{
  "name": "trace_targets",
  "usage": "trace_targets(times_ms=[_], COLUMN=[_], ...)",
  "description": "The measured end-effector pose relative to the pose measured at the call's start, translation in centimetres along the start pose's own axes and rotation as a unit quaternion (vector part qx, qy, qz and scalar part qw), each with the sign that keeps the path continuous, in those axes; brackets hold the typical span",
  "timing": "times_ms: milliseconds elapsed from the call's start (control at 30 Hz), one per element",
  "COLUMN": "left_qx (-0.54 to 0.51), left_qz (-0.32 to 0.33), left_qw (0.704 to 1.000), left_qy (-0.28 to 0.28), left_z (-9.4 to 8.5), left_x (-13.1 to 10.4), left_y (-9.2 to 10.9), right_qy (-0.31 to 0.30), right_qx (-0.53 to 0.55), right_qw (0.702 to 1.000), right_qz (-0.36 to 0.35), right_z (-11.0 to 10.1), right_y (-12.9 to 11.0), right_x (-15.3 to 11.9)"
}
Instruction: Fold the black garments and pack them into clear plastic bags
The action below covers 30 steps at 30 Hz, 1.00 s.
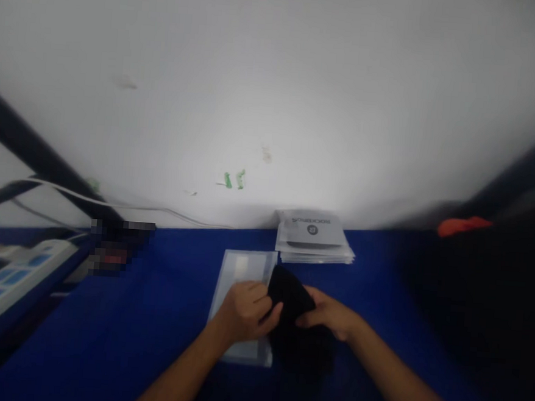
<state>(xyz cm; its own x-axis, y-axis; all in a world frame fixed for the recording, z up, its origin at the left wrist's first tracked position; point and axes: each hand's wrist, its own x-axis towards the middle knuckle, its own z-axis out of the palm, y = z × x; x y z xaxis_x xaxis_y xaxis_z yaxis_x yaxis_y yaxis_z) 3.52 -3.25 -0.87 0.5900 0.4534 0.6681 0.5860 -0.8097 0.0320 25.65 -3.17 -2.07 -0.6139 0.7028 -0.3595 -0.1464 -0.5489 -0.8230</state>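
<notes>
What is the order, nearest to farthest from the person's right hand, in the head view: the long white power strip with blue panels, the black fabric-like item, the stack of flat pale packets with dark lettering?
1. Black fabric-like item: touching the right hand, at its left.
2. Stack of flat pale packets: beyond the hand.
3. Long white power strip: far left.

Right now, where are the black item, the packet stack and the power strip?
Black item (291,295): head view, on its raised upper part.
Packet stack (313,230): head view, printed upper face.
Power strip (9,282): head view, blue-patched face.
</notes>
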Motion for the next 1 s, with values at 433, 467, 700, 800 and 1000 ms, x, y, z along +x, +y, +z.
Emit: trace_targets(times_ms=[433, 467, 700, 800, 1000], left_qx=[0.004, 0.009, -0.021, -0.032, 0.031], left_qz=[-0.048, -0.07, -0.087, -0.07, -0.064], left_qw=[0.969, 0.957, 0.901, 0.905, 0.922], left_qy=[-0.242, -0.281, -0.424, -0.417, -0.379], left_z=[-0.6, -1.1, -4.0, -4.0, -2.6], left_x=[0.6, 0.7, -0.7, -1.9, -2.5], left_y=[2.6, 2.8, 4.3, 4.5, 5.6], right_qy=[0.107, 0.101, 0.088, 0.127, 0.094], right_qx=[0.055, 0.049, 0.09, 0.122, 0.146], right_qw=[0.993, 0.994, 0.992, 0.984, 0.981], right_qz=[-0.009, -0.005, 0.0, -0.035, -0.089], right_z=[0.2, 0.1, 0.6, 0.9, 2.2], right_y=[1.5, 1.5, 1.5, 1.3, 0.9], right_x=[1.6, 1.6, 1.5, 1.7, 1.4])
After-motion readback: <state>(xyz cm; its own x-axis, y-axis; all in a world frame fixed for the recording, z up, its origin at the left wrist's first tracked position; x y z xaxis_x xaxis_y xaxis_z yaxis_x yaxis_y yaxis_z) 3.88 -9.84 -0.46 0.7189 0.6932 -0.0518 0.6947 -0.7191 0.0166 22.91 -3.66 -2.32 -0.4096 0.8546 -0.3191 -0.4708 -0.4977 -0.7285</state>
